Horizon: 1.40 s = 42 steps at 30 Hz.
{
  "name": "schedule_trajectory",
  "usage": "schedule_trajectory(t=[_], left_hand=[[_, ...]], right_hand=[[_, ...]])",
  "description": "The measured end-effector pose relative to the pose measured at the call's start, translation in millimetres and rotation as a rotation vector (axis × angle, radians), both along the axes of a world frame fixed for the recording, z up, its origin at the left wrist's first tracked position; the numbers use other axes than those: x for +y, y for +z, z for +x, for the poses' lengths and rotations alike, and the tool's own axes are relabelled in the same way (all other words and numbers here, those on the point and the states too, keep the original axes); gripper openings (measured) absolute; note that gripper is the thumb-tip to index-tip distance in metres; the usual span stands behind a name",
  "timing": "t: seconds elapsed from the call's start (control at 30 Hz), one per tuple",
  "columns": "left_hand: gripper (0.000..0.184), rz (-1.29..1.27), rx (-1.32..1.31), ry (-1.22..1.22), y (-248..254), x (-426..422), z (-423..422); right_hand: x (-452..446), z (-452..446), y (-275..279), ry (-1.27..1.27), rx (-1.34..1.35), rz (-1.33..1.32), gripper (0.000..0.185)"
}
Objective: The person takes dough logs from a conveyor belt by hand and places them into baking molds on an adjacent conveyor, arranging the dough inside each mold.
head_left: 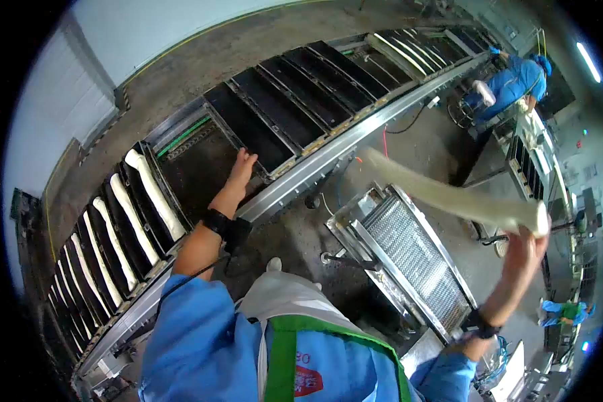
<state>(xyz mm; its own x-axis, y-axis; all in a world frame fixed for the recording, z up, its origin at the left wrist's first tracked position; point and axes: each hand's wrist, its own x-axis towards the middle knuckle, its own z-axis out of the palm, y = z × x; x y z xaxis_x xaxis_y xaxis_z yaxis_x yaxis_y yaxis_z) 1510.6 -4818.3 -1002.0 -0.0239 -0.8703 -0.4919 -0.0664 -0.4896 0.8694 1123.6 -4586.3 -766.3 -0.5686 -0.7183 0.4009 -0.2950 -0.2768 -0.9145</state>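
Note:
My right hand [526, 251] is closed on one end of a long pale dough strip [449, 201]. The strip stretches out to the left in mid-air, above a metal mesh rack, and its far end is blurred by motion. My left hand [240, 173] reaches over the conveyor with its fingers apart, beside the near corner of a bare black tray [275, 137]; whether it touches the tray I cannot tell. Further left, several black trays each carry a similar dough strip [155, 194].
The conveyor's metal rail [355, 137] runs diagonally past me. A mesh-topped metal rack [415, 251] stands in front of my right arm. A co-worker in blue [512, 87] bends at the far right end; another person [566, 312] is at the right edge.

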Motion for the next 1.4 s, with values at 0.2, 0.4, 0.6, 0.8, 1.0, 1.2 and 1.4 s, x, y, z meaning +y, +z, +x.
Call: schedule_trajectory(t=[0.2, 0.4, 0.6, 0.8, 1.0, 1.2, 1.4], left_hand=[[0.065, -0.110, 0.149, -0.028, -44.3, -24.2, -5.6], [0.066, -0.132, 0.077, -0.096, -58.7, -44.3, -16.3], [0.066, -0.319, -0.202, -0.135, -67.7, -43.3, -32.5], [0.043, -0.910, -1.172, -0.219, -94.5, -95.5, -66.2], [0.035, -0.885, -1.193, -0.204, -223.2, -212.6, -40.7], [0.040, -0.526, -1.519, -0.467, -101.1, -139.1, -71.1], [0.030, -0.819, -1.475, -0.374, -87.3, -126.4, -58.7]], right_hand=[[-179.2, 147.1, -97.7, 0.200, -0.014, 0.158, 0.036], [-207.7, 172.3, -269.9, 0.651, 0.471, 0.684, 0.061], [-127.6, 75.1, -262.2, 0.485, 0.158, 0.847, 0.035], [12.4, -21.9, -305.2, 0.103, 0.482, 1.079, 0.038], [150.2, -53.8, -307.4, -0.306, 0.497, 1.440, 0.045], [213.0, -96.4, -295.0, -0.646, 0.507, 1.665, 0.059], [248.1, -165.4, -300.1, -0.704, 0.648, 1.989, 0.049]])
